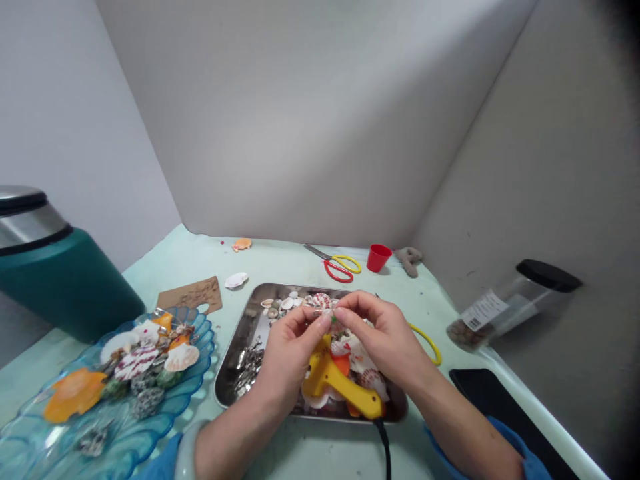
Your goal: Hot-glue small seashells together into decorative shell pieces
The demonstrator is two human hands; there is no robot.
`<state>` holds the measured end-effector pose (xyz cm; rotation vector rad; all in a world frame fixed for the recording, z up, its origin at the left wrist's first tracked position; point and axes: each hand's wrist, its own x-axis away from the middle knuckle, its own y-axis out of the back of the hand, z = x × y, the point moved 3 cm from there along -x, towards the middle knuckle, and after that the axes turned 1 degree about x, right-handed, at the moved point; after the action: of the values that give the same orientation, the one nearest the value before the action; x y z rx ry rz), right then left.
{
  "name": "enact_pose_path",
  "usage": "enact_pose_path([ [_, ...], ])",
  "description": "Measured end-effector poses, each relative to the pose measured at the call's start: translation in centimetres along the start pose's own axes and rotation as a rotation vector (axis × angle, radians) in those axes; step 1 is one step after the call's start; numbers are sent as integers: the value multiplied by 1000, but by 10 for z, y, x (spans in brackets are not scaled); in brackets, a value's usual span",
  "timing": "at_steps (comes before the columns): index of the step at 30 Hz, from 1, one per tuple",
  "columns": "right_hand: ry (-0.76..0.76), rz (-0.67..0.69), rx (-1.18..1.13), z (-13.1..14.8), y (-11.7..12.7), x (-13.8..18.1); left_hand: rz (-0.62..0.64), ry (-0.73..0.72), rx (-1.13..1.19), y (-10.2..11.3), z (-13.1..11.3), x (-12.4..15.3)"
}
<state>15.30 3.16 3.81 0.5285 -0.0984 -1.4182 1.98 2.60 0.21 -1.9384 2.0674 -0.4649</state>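
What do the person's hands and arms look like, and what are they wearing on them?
The left hand and right hand are both bare, with no gloves. The left arm has a blue sleeve and a thick, smooth, pale band, like a bangle, near the wrist. The right arm has a matching blue sleeve, with no band showing.

Tight on the left: a teal bottle with a silver collar (65,287) and a scalloped translucent blue dish (187,388) crowd in, leaving a narrow lane beside the rectangular steel tray (235,357). The left hand (289,348) and right hand (384,333) fill the air above its middle. Beyond, open pale-green surface (283,263), broken by red-and-yellow-handled scissors (327,257) and a small red cup (379,259). Right, a flat black slab (495,403) and black-lidded clear jar (515,313) block passage.
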Motion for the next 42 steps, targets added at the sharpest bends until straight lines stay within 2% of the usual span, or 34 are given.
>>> enact_pose_path([
  [6,9,11,46,1,3,-1,28,50,-17,-1,2,0],
  [11,39,32,76,1,-1,0,-31,-13,-46,0,-1,0],
  [18,29,12,62,3,-1,1,-40,-36,-49,2,-2,0],
  [24,9,53,-9,-1,1,1,11,-32,-37,2,-1,0],
  [30,-65,11,-146,-6,1,-2,50,25,27,-2,0,0],
  [33,-81,14,-176,-9,1,-3,37,5,51,-3,-1,1],
  [42,-19,33,-20,-2,0,-1,-13,-28,43,3,1,-1],
])
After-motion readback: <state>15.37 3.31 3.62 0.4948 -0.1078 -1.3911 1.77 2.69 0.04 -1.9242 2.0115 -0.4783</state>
